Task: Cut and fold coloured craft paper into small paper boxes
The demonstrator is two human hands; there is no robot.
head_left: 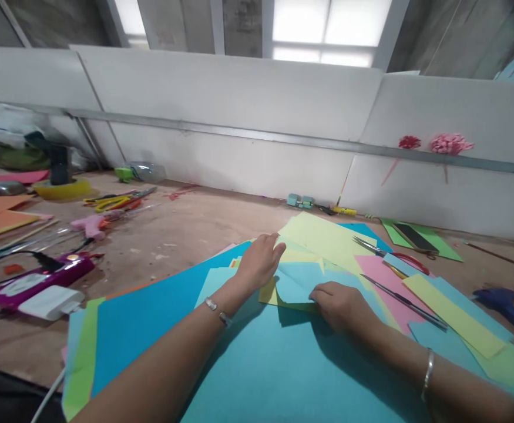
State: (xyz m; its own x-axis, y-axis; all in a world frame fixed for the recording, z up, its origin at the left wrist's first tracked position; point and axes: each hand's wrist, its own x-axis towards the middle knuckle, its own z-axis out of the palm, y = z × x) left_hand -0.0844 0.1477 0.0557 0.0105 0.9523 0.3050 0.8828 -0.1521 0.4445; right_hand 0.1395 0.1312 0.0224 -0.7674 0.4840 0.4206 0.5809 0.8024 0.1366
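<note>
My right hand (338,305) pinches the lower right corner of a small light blue paper (298,283), its edge lifted a little over a yellow sheet (268,292). At the left of that paper my left hand (262,258) hovers or rests, thumb apart from the fingers; whether it touches the paper I cannot tell. Beneath both hands lies a large light blue sheet (309,370), on top of a darker blue sheet (151,323). A pale yellow sheet (327,235) spreads beyond my fingers. Scissors (371,245) and a pen (404,301) lie to the right.
On the left are a pink glue gun (91,225), a purple power strip (67,267), yellow-handled scissors (111,202) and a roll of tape (63,189). A phone (415,238) lies on green paper at the back right. A blue glue gun (507,305) sits at the right edge.
</note>
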